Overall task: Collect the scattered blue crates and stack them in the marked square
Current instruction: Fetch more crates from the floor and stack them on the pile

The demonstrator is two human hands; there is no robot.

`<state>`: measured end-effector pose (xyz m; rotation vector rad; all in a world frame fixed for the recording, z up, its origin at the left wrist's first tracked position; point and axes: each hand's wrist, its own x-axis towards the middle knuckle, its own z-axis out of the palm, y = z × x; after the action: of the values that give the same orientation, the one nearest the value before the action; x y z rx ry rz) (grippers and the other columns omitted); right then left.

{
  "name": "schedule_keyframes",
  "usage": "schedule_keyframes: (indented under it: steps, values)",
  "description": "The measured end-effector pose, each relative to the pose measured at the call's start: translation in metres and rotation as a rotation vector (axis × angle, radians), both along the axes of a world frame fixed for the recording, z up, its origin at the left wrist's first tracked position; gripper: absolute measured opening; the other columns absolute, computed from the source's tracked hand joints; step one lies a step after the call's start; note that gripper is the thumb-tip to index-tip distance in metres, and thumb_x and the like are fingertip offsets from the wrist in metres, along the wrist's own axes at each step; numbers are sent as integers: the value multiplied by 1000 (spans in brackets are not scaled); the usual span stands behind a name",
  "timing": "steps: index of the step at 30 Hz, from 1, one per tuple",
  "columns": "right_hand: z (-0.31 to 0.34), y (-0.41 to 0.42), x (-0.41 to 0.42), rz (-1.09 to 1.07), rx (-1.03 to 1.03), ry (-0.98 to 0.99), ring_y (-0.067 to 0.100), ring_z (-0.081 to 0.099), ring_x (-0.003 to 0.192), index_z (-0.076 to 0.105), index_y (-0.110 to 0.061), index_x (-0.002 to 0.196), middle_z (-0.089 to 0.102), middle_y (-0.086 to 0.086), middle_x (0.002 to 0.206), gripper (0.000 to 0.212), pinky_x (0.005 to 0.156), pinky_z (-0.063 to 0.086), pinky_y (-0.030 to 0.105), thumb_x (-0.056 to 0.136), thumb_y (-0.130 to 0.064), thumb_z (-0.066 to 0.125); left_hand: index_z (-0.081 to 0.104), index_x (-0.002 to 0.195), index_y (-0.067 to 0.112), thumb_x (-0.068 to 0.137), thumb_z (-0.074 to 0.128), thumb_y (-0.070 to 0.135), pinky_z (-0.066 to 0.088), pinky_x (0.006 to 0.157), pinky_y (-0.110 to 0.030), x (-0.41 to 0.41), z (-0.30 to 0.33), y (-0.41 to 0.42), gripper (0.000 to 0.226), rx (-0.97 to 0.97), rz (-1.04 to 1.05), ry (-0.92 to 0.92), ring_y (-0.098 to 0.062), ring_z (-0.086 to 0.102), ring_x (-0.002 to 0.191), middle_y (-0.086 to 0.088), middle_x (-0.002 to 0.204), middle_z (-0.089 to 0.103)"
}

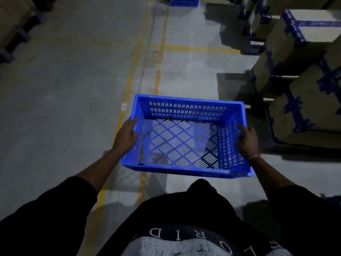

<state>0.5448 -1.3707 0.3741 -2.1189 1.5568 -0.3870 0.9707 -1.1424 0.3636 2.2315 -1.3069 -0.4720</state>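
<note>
I carry an empty blue slotted crate [184, 137] in front of my waist, above the concrete floor. My left hand [127, 134] grips its left rim, thumb over the edge. My right hand [246, 140] grips its right rim, a pale band at that wrist. Far ahead at the top edge stands another blue crate [184, 1], only partly in view. Yellow floor lines [160, 52] run away from me and cross beyond the carried crate.
Stacks of cardboard boxes [302, 71] bound with blue tape line the right side. Dark pallets and boxes [16, 30] stand at the far left. Grey floor [64, 89] stretches between them.
</note>
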Motion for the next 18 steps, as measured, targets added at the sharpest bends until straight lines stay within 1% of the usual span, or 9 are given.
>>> schedule_keyframes:
  steps: [2,6,10,13,15,18]
  values:
    - [-4,-42,23,-16,16,-1,35,56,80,56,-10,135,49,21,107,62,79,44,35,76,7,59,43,151,14,91,53,0,39,108,-37,23,1,-40,62,-14,-8,-11,-32,44,139,-17,155,41]
    - [-17,-135,68,-12,9,-10,36,56,78,57,-9,134,49,22,105,60,79,45,35,76,6,59,46,149,15,90,55,-1,37,105,-31,61,-5,-131,62,-27,25,1,-27,43,138,-13,155,43]
    - [-28,-242,110,-7,29,-26,41,57,84,57,-6,134,49,26,106,57,81,44,34,78,9,56,46,149,17,89,55,-1,41,100,-32,103,-17,-232,63,-41,21,6,-27,50,130,-13,153,45]
    - [-17,-313,139,-20,37,-16,42,57,88,57,-8,134,49,26,108,55,81,44,34,82,8,54,45,150,17,90,55,0,41,103,-35,128,-12,-304,63,-30,34,7,-29,48,134,-14,154,43]
    - [-5,-361,157,-16,52,-17,42,57,90,55,-9,137,48,26,110,56,82,43,33,83,7,53,44,150,19,91,54,1,41,104,-36,144,-5,-349,63,-25,41,5,-28,45,136,-13,155,42]
    - [8,-432,187,1,44,12,41,57,93,53,-11,139,48,25,115,56,85,45,35,85,4,53,45,150,18,90,54,-1,41,104,-37,170,1,-415,63,-43,71,3,-29,47,136,-13,154,43]
